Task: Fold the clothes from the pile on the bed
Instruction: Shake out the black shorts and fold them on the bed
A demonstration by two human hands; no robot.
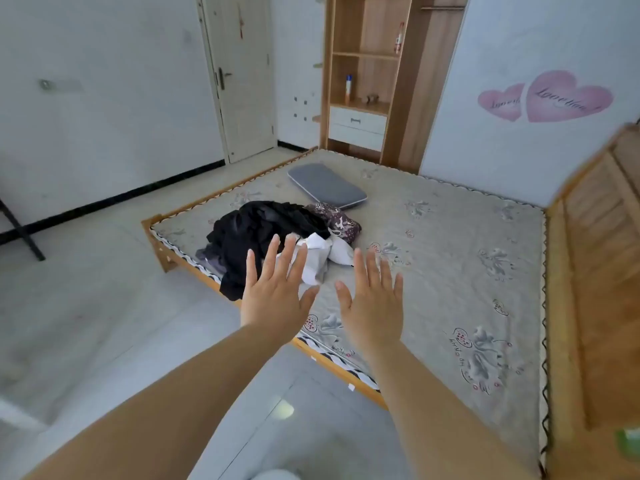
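A pile of clothes (256,233) lies near the left corner of the bed (450,258). It holds black garments, a white piece (320,252) and a dark floral piece (337,220). A black garment hangs over the bed's edge. My left hand (275,289) is stretched out with fingers spread, in front of the pile's near side. My right hand (372,299) is also spread flat, raised above the mattress to the right of the pile. Neither hand holds anything.
A grey pillow (327,185) lies behind the pile. The wooden headboard (602,271) runs along the bed's right side. A wooden wardrobe (374,74) and a white door (242,74) stand at the far wall. Tiled floor (86,306) lies to the left.
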